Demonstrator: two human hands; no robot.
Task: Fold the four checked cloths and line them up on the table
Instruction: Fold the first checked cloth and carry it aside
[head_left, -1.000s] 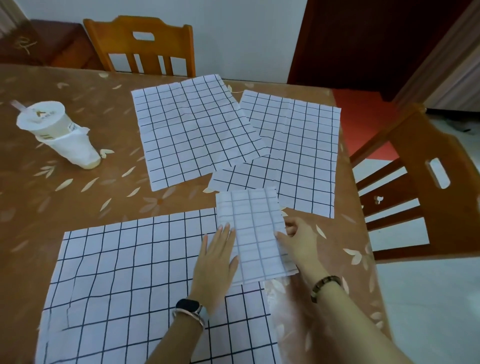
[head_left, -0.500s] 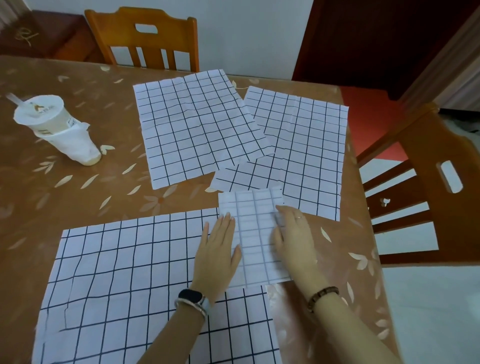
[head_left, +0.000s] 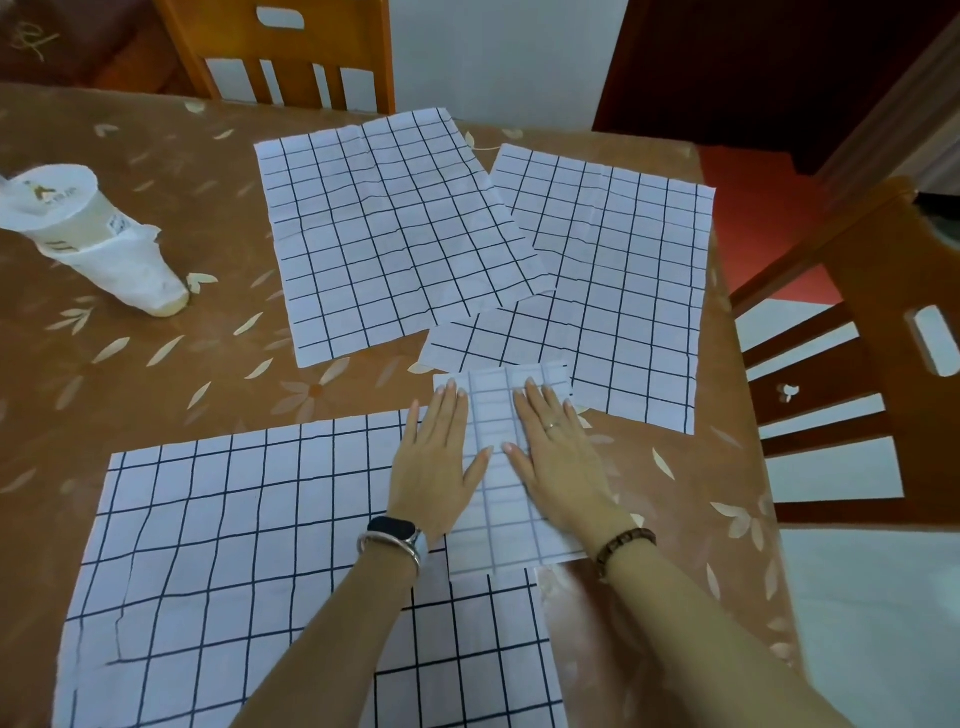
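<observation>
Fingers (head_left: 448, 410) out straight on both sides now: the left hand (head_left: 434, 462) and the right hand (head_left: 556, 460) both lie palm-down on the folded cloth (head_left: 493, 525), gripping nothing, just pressing. That's the change. A second ago the right hand was pinching at the cloth's right edge, and it has slid up on top to join the left. This reads to me as the crease being smoothed and the fold on this one finished.

The little packet sits toward the right side of the worktop (head_left: 156, 374). Its left part lies over the corner of the big flat cloth (head_left: 234, 545) nearest the person, and its far edge meets the right-hand far cloth (head_left: 623, 270). That cloth and the middle far cloth (head_left: 384, 234), which overlaps it, are both fully spread. So it's one down and three to fold, with no line formed yet.
</observation>
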